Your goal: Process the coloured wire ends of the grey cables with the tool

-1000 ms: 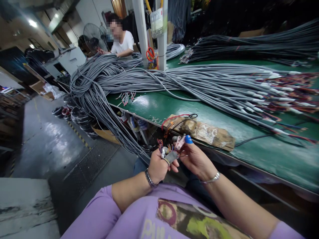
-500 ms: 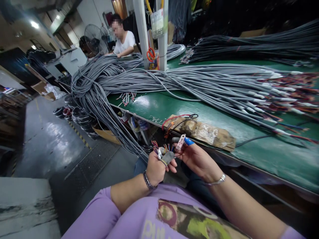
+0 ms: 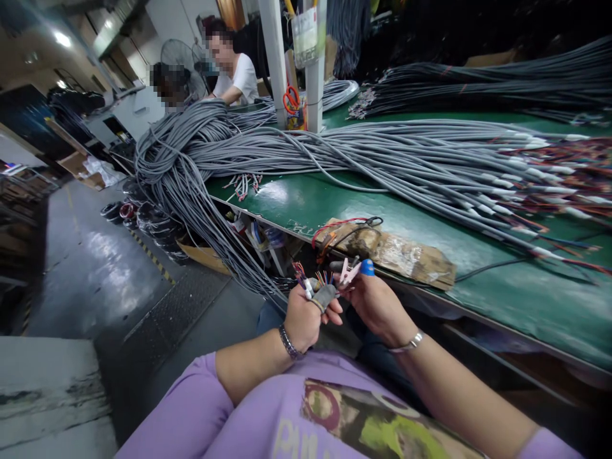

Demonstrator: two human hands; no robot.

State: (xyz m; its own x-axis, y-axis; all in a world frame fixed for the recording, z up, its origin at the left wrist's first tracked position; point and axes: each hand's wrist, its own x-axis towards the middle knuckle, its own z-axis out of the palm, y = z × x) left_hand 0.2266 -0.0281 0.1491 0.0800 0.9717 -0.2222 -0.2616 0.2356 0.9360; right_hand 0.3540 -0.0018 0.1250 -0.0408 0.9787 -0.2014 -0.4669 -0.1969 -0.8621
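Note:
My left hand is closed round the end of a grey cable, with grey covers on the thumb and a finger. Thin coloured wires fan out above its fingertips, and more wires with a white sleeve show beside them. Close by on the right, my right hand pinches a small pale pink clip; blue tape wraps one of its digits. From my left hand the cable runs back toward the hanging grey cables. The tips of the wires are too small to make out clearly.
A long bundle of grey cables lies across the green table. Taped cardboard with red and black leads sits at its near edge. Orange scissors hang on a post. A co-worker and another person's head are behind.
The pink clip has turned in my right hand and now shows its V-shaped side. My left hand has barely shifted. Another person's head has appeared at the back left.

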